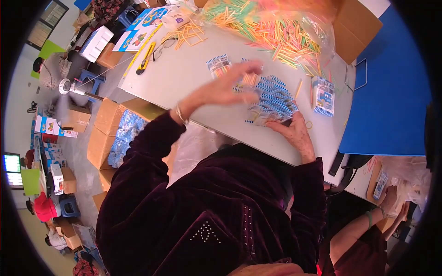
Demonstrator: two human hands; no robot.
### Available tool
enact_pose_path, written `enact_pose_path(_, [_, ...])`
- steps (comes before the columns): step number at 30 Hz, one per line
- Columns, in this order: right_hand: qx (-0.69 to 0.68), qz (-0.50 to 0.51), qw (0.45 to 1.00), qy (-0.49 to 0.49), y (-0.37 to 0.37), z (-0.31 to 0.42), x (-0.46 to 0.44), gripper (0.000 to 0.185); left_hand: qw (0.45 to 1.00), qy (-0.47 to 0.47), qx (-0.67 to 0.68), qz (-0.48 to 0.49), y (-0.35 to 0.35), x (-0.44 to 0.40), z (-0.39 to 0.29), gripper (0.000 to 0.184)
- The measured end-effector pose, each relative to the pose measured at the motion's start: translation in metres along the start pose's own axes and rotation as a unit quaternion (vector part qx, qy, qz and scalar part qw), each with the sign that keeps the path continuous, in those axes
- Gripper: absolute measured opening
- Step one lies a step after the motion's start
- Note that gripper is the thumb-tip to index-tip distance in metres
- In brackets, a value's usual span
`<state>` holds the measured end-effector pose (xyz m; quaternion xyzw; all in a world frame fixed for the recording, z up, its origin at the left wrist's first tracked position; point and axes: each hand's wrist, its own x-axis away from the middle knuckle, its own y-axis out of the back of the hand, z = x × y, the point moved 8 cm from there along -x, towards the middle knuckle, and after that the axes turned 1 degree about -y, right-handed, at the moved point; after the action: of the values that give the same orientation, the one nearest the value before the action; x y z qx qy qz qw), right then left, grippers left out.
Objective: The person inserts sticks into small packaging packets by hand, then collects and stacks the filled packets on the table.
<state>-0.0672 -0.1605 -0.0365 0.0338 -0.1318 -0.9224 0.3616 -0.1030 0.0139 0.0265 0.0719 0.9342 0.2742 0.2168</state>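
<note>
My left hand [223, 87] is smeared by motion above the table, thumb and fingers apart. Just past its fingertips lies a small packet of pale sticks [251, 79]; contact with it is unclear. A row of overlapping blue-and-white packets [275, 97] lies in front of me. My right hand [294, 133] is closed round the near right end of this row, thumb along the near edge. Another packet [218, 66] lies beyond my left hand, and a fuller blue-and-white packet [323, 96] lies to the right of the row.
Loose coloured sticks [290, 39] spill from a clear bag at the back. A yellow cutter knife [146, 59] and glasses [162, 48] lie at the table's left. An open carton [103, 133] of blue packets stands below left. Another person's arm [354, 230] is at lower right.
</note>
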Motion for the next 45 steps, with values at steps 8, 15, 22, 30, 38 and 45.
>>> enact_pose_path(8, [-0.026,0.018,0.999,0.007,-0.004,-0.005,-0.001,0.051,0.951,0.170,-0.253,0.042,0.027,-0.027,0.091,0.051])
enact_pose_path(15, [0.002,-0.002,1.000,0.016,-0.002,-0.005,-0.001,0.043,0.977,0.121,-0.166,0.055,0.006,-0.040,0.069,0.025])
enact_pose_path(22, [-0.032,0.023,0.999,-0.007,-0.004,-0.008,0.000,0.061,0.987,0.133,0.073,-0.051,0.017,-0.035,0.042,0.011])
enact_pose_path(30, [-0.096,0.005,0.992,0.084,-0.005,0.015,0.003,0.073,0.943,0.057,0.326,-0.037,-0.045,0.005,0.007,0.017])
enact_pose_path(38, [-0.072,0.054,0.995,0.035,-0.010,0.001,0.000,0.074,0.992,0.066,-0.108,-0.008,0.025,-0.020,0.048,0.019])
enact_pose_path(45, [-0.045,0.027,0.998,0.026,-0.004,-0.014,-0.001,0.078,0.958,0.087,-0.274,-0.020,0.017,-0.019,0.071,0.018])
